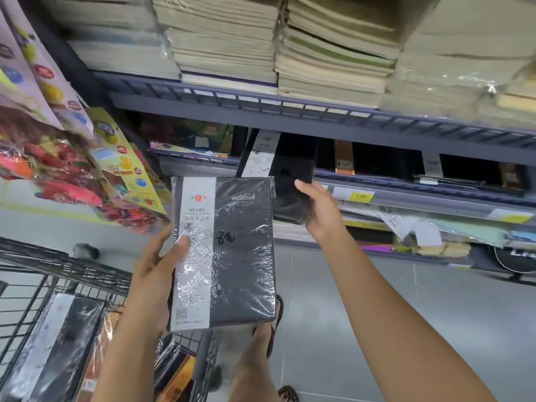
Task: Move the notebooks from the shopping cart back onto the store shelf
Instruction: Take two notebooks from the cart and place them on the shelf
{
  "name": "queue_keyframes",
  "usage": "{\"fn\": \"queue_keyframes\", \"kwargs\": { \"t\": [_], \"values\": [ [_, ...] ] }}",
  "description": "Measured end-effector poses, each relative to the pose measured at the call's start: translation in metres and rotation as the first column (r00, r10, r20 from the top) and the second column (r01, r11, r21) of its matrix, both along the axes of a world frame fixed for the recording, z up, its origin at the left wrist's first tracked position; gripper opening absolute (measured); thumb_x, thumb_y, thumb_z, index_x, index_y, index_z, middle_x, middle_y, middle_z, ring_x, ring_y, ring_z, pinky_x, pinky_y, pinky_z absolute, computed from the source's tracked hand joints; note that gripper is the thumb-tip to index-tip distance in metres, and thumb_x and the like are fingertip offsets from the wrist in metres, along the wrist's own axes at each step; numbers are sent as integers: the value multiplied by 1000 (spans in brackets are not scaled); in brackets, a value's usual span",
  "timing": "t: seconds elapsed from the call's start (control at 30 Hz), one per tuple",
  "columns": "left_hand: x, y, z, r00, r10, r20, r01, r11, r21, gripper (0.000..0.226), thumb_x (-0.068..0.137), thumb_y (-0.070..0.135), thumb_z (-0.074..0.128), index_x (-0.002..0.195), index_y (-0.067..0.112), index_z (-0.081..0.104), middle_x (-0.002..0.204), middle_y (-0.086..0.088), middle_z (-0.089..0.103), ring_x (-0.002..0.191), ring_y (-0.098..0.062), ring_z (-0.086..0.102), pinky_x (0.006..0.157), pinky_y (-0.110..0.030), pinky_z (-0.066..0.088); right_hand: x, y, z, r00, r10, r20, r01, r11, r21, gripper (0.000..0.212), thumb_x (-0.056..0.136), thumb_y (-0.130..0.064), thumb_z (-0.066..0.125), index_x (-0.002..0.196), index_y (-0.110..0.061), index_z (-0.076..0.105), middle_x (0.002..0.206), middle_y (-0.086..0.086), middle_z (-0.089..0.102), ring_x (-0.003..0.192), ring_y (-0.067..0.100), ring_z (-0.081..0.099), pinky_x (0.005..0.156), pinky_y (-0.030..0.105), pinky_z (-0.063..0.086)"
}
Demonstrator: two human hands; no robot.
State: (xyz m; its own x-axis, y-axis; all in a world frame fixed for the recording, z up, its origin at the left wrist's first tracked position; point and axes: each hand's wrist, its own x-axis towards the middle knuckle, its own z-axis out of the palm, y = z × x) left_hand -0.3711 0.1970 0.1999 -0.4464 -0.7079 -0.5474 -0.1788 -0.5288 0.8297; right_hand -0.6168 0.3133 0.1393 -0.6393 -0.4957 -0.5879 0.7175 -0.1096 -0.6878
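1. In front of the shelf (290,113), the left hand (153,274) grips a wrapped black diary (232,250), fingers clamped on its left edge.
2. The right hand (322,210) presses a second black notebook (293,192) at the lower shelf's edge, fingers closed on it.
3. More notebooks (72,329) lie in the cart (43,265), lower left.
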Motion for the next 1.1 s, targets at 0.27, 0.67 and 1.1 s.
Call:
{"fn": "queue_keyframes", "kwargs": {
  "t": [0.27,0.67,1.1],
  "values": [
    [4,6,-8,998,-20,-54,19,999,-35,27,94,13,57,120,19,60,74,6,73,56,-10,67,47,-21,51,21,13,-32,999,-1,-45,-4,993,-121,69,89,13,54,147,-19,33,150,5,39,127,27,54,100,40,49],
    [12,12,-21,996,-1,-87,-3,999,-43,22,94,10,55,105,24,67,76,6,75,58,-9,69,49,-21,53,-2,15,-6,989,92,-116,-100,993,-65,52,91,-1,55,138,-24,50,117,-6,69,106,14,65,96,44,47],
    [-1,1,-31,985,119,-122,-120,993,-5,40,92,17,61,131,18,57,78,12,73,60,-4,67,53,-20,54,-10,-13,-14,989,-125,-80,129,991,46,48,85,1,67,130,-11,53,126,8,63,117,24,60,95,44,51]
  ]
}}
